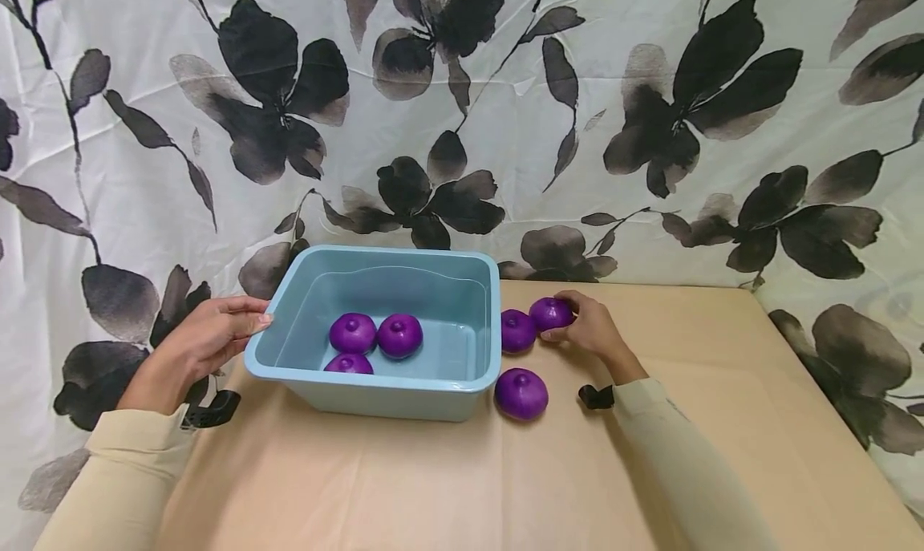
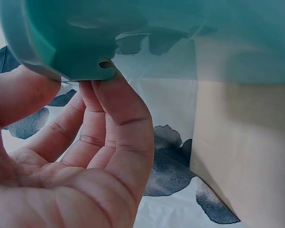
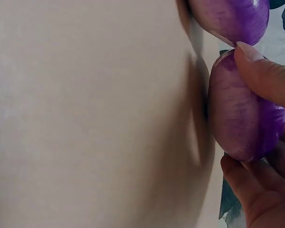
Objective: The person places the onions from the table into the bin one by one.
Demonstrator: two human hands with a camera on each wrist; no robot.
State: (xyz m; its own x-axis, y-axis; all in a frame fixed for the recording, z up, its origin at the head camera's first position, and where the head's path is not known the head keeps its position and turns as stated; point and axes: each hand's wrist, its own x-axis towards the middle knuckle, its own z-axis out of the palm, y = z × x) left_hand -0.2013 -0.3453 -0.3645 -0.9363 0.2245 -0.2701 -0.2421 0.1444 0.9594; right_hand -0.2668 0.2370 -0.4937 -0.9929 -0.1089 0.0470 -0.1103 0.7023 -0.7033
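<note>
A light blue plastic tub [image 1: 426, 403] stands on the table, three glossy purple onions [image 1: 400, 336] inside it. My left hand [image 1: 209, 338] pinches the tub's left rim between thumb and fingers; the left wrist view shows the fingertips [image 2: 104, 90] under the rim's edge. Right of the tub, my right hand [image 1: 592, 326] grips a purple onion [image 1: 552, 313], thumb on one side and fingers on the other. In the right wrist view this onion [image 3: 242, 109] is close beside a second onion [image 3: 232, 19], at the table surface.
Against the tub's right side are the second onion [image 1: 518, 331] and, nearer the front, another onion [image 1: 521, 394]. A tan cover lies over the table [image 1: 404, 487]. Behind it hangs a white cloth [image 1: 549, 134] with dark flowers. Both wrists wear black straps.
</note>
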